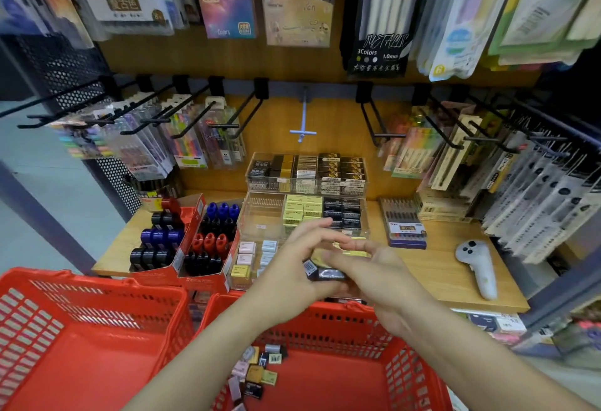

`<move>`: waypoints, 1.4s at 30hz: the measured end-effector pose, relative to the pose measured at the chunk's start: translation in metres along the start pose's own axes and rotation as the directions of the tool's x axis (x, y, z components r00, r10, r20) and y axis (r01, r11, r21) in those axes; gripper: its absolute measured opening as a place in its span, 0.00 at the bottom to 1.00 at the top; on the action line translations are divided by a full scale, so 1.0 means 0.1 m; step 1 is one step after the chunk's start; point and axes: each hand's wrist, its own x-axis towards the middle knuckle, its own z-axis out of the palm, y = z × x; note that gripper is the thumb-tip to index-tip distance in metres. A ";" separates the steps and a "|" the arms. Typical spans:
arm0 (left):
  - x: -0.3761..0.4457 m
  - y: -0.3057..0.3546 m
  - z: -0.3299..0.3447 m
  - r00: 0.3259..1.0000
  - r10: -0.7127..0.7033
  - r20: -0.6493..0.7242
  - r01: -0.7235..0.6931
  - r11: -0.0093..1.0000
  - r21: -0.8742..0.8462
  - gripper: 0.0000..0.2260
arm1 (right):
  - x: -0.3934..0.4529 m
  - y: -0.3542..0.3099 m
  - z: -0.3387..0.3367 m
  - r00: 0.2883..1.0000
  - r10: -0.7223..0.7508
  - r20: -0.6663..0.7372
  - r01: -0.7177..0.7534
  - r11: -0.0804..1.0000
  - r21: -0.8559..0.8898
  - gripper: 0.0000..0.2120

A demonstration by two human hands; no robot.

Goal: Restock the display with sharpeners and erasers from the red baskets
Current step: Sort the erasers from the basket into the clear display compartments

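Note:
My left hand [286, 267] and my right hand [380, 271] meet above the front of the clear tiered eraser display [260, 219]. Together they hold black-wrapped erasers [325, 273], and a yellow eraser [353, 246] shows by my right fingers. Which hand grips which eraser is unclear. The right red basket [341, 375] below holds several loose erasers [257, 371]. The left red basket [81, 345] looks bare inside. Red cardboard boxes hold blue, black and red sharpeners [208, 241] left of the display.
A white handheld controller [478, 267] lies on the wooden shelf [448, 284] at the right. A flat pen box [405, 225] sits beside the display. Black hooks with hanging pen packs [182, 137] jut out above on both sides.

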 end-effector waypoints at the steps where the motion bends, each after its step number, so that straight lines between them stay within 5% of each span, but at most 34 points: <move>1: 0.01 -0.02 0.01 0.999 -0.037 -0.009 0.037 0.999 -0.039 0.21 | 0.01 0.00 -0.02 1.000 0.031 -0.007 -0.031 0.999 0.041 0.17; 8: 0.07 -0.15 0.04 0.990 -0.136 -0.029 0.128 0.971 -0.202 0.08 | 0.09 -0.02 -0.21 0.993 0.108 0.049 -0.117 0.963 0.245 0.10; 14: 0.16 -0.14 0.04 0.921 -0.388 0.022 0.329 0.748 -0.577 0.08 | 0.15 -0.13 -0.48 0.983 -0.185 -0.007 0.185 0.982 0.029 0.08; 20: 0.23 -0.11 0.11 0.898 -0.431 0.085 0.398 0.716 -0.573 0.17 | 0.12 -0.10 -0.53 0.956 -0.242 0.165 0.271 0.945 -0.185 0.15; 24: 0.28 -0.14 0.18 0.904 -0.418 0.089 0.401 0.757 -0.516 0.10 | 0.14 -0.06 -0.48 0.947 -0.272 0.169 0.309 0.914 -0.263 0.15; 31: 0.41 -0.30 0.25 0.862 -0.496 0.103 0.470 0.706 -0.530 0.09 | 0.42 0.13 -0.61 0.757 -0.632 0.165 0.580 0.535 -0.615 0.11; 33: 0.46 -0.43 0.24 0.820 -0.572 0.030 0.514 0.712 -0.477 0.09 | 0.63 0.20 -0.75 0.767 -0.636 0.092 0.496 0.495 -0.713 0.11; 36: 0.46 -0.71 0.19 0.773 -0.626 -0.103 0.609 0.777 -0.157 0.10 | 0.94 0.38 -0.95 0.814 -0.579 -0.035 0.338 0.521 -0.784 0.14; 42: 0.52 -1.06 0.23 0.767 -0.642 0.020 0.631 0.759 0.163 0.34 | 1.26 0.74 -0.87 0.843 -0.535 -0.054 0.288 0.535 -0.794 0.15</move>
